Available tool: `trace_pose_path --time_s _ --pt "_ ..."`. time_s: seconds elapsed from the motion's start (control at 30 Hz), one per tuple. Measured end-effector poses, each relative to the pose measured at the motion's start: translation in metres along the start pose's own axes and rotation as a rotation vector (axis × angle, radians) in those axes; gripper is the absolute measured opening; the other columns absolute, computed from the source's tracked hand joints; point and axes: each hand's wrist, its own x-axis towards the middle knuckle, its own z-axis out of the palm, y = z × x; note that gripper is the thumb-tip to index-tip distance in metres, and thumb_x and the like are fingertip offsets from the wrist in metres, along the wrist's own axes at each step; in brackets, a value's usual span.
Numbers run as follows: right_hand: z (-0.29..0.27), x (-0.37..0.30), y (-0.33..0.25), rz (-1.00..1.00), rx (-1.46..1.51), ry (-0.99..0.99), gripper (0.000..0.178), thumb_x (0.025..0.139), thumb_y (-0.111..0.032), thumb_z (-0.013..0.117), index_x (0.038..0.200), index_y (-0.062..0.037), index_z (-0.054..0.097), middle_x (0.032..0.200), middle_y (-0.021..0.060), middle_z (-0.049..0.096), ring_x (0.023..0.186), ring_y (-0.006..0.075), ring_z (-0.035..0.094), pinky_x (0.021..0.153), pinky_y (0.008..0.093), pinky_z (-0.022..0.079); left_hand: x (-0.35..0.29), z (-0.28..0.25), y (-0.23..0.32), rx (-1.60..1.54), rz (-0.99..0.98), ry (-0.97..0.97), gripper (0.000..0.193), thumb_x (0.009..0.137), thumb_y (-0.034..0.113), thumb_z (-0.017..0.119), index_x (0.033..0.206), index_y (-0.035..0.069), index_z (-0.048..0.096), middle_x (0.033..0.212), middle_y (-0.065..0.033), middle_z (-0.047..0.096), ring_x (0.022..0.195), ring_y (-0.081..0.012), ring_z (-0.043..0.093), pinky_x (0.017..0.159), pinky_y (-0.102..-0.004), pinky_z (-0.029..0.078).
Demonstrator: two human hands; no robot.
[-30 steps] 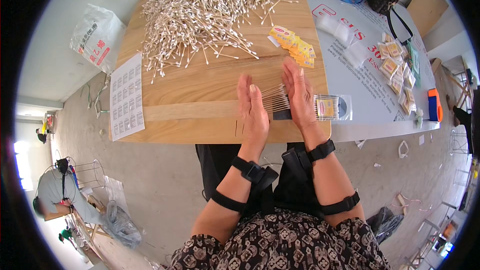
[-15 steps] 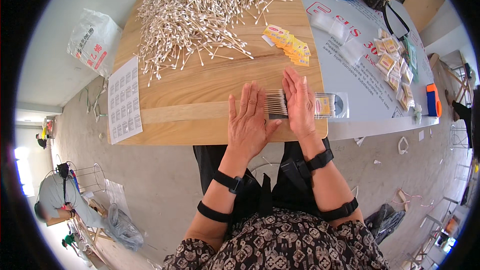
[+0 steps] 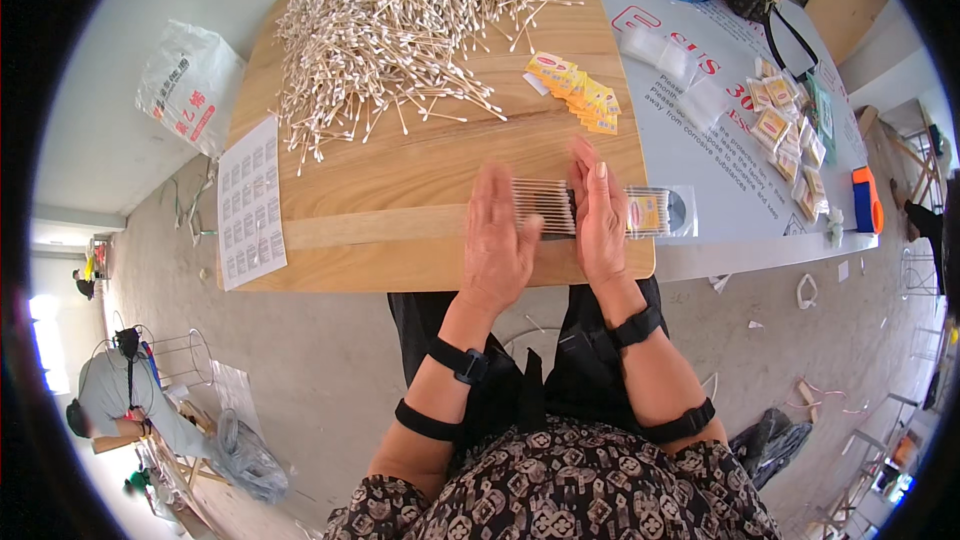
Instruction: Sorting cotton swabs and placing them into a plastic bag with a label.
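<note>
A flat row of cotton swabs point(image 3: 543, 208) lies side by side near the table's front edge, between my two hands. My left hand point(image 3: 497, 245) stands on edge at the row's left end, fingers stretched out and slightly blurred. My right hand point(image 3: 602, 230), fingers straight, also stands on edge and covers part of the row. To its right, more swabs show with a yellow card point(image 3: 648, 212) in a clear plastic bag point(image 3: 684, 211) that reaches past the table's right edge. Neither hand is closed around anything.
A big heap of loose cotton swabs point(image 3: 400, 30) covers the back of the wooden table point(image 3: 350, 265). Yellow cards point(image 3: 580, 92) lie fanned out at the right, a printed sheet point(image 3: 252, 205) at the left. Filled packets point(image 3: 785, 135) and an orange-and-blue tape dispenser point(image 3: 868, 202) occupy the grey side surface.
My left hand has turned from lying flatter to standing on edge, uncovering more of the swab row's left end. My right hand has barely shifted.
</note>
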Motion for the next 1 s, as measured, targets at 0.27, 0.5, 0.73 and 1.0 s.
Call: trace_pose_path --time_s 0.27,0.5,0.73,1.0 --pt "0.007 0.000 0.005 0.015 -0.004 0.070 0.056 0.105 -0.039 0.039 0.138 0.0064 0.044 0.141 0.0159 0.048 0.130 0.0216 0.043 0.112 0.0324 0.032 0.028 0.014 0.003 -0.939 -0.283 0.389 0.060 0.105 0.038 0.037 0.146 -0.005 0.029 0.151 -0.0255 0.030 0.141 -0.0337 0.030 0.115 -0.0385 0.025" --pt "0.002 0.002 0.004 0.062 0.047 0.009 0.049 0.103 -0.029 0.048 0.136 0.0062 0.046 0.141 0.0143 0.047 0.133 0.0200 0.042 0.114 0.0337 0.033 0.026 0.031 -0.002 -1.334 -0.261 0.382 0.064 0.104 0.041 0.039 0.148 -0.004 0.027 0.152 -0.0249 0.029 0.143 -0.0317 0.027 0.118 -0.0392 0.020" --pt "-0.032 0.000 -0.051 -0.442 -1.140 -0.459 0.048 0.079 -0.011 0.071 0.124 -0.0012 0.057 0.135 0.0151 0.053 0.129 0.0339 0.047 0.110 0.0413 0.037 0.001 -0.011 0.006 0.082 0.144 -0.036 0.072 0.093 0.037 0.054 0.149 0.001 0.028 0.157 -0.0169 0.024 0.147 -0.0323 0.019 0.119 -0.0465 0.013" --pt "-0.046 -0.002 -0.034 -0.628 -1.338 -0.582 0.045 0.077 -0.017 0.072 0.118 -0.0035 0.061 0.130 0.0095 0.058 0.124 0.0250 0.053 0.109 0.0436 0.039 -0.003 -0.008 0.010 0.220 0.135 -0.157 0.075 0.092 0.045 0.054 0.149 0.004 0.030 0.158 -0.0130 0.024 0.148 -0.0257 0.018 0.120 -0.0472 0.013"
